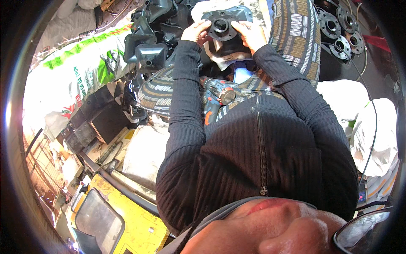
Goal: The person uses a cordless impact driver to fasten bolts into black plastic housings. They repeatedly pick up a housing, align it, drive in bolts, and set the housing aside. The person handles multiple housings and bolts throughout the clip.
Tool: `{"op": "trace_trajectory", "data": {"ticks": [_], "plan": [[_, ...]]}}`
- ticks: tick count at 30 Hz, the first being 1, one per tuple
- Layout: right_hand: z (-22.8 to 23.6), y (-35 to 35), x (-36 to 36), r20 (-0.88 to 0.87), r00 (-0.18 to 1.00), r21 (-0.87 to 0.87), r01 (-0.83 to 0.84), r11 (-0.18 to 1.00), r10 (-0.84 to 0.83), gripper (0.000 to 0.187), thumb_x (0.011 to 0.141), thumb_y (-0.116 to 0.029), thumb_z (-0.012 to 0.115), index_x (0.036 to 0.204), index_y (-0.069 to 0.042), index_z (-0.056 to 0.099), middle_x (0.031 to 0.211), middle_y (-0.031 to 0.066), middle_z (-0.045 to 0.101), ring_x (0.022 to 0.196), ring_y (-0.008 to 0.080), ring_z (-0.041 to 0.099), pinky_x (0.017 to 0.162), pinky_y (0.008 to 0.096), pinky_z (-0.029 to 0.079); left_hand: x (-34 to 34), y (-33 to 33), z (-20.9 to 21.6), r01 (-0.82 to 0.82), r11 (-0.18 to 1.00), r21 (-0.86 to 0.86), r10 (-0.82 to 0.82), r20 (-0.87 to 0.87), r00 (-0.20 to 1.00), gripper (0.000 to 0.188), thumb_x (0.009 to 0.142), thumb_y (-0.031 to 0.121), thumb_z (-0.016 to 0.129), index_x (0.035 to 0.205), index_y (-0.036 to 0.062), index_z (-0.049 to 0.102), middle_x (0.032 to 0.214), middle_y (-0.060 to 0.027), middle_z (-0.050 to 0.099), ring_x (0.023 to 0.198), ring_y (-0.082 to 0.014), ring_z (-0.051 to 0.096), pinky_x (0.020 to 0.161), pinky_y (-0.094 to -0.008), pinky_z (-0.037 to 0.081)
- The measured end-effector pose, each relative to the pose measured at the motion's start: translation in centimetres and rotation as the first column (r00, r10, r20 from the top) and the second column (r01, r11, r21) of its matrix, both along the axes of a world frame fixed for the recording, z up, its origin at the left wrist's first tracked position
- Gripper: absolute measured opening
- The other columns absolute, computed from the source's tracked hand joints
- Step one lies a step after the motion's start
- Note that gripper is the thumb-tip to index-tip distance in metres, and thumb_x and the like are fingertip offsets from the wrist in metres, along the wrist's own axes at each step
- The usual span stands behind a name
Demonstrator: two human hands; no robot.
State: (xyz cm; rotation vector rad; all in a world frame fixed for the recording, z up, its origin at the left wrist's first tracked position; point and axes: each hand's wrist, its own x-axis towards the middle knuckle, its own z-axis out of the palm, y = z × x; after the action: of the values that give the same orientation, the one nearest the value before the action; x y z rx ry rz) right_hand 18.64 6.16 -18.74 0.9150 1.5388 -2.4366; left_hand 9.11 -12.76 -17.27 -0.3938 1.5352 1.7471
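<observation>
1. Hands apart, both clamped on the same part: left hand [196, 33] and right hand [252, 36] pinch opposite edges of a black flange [230, 30], thumbs on top; finger grip underneath is hidden
2. Flange sits between the 2 hands, raised collar and bore facing up, over a larger dark housing [244, 13]; can't tell if the 2 are seated or just stacked
3. Handling, my read: stiff, moderate weight, not fragile; smooth dark finish could slip if oily. Metal or hard plastic, can't tell
4. Best hold: outer rim at 2 opposite sides, as now, thumbs clear of bore; collar works as a 1-hand grip
5. Containers: big white sack [84, 80] with green print, left of and nearer the body than the left hand, contents not visible; white bags [374, 131] to the right and bodyward of the right hand, contents hidden too
6. Loose stock: dark molded parts [150, 55] heaped just left of left hand; metal discs [330, 27] well right of right hand
</observation>
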Motion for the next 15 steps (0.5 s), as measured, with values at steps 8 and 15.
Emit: {"op": "trace_trajectory", "data": {"ticks": [8, 15], "plan": [[-0.2, 0.4, 0.3, 0.017, 0.999, 0.034, -0.039, 0.999, 0.039, 0.039, 0.08, -0.034, 0.072, 0.097, 0.001, 0.066, 0.068, -0.0011, 0.056, 0.054, 0.0056, 0.046, 0.045, 0.0225, 0.036, -1.1, -0.2, -3.9, -0.032, 0.998, 0.052, 0.026, 0.105, 0.994, 0.04, 0.082, 0.023, 0.069, 0.115, 0.0038, 0.056, 0.111, -0.0104, 0.063, 0.1, -0.0208, 0.061, 0.086, -0.0375, 0.049], [-0.5, -0.2, 0.6, -0.055, 0.995, 0.166, -0.078, 0.983, 0.089, 0.042, 0.081, -0.035, 0.07, 0.099, 0.003, 0.066, 0.085, 0.0066, 0.067, 0.078, 0.012, 0.059, 0.072, 0.0259, 0.047, -0.9, -1.1, -5.1, -0.125, 0.985, 0.12, 0.111, 0.115, 0.987, 0.032, 0.084, 0.017, 0.067, 0.11, 0.0014, 0.059, 0.104, -0.0106, 0.065, 0.095, -0.0223, 0.063, 0.082, -0.0374, 0.051]]}}
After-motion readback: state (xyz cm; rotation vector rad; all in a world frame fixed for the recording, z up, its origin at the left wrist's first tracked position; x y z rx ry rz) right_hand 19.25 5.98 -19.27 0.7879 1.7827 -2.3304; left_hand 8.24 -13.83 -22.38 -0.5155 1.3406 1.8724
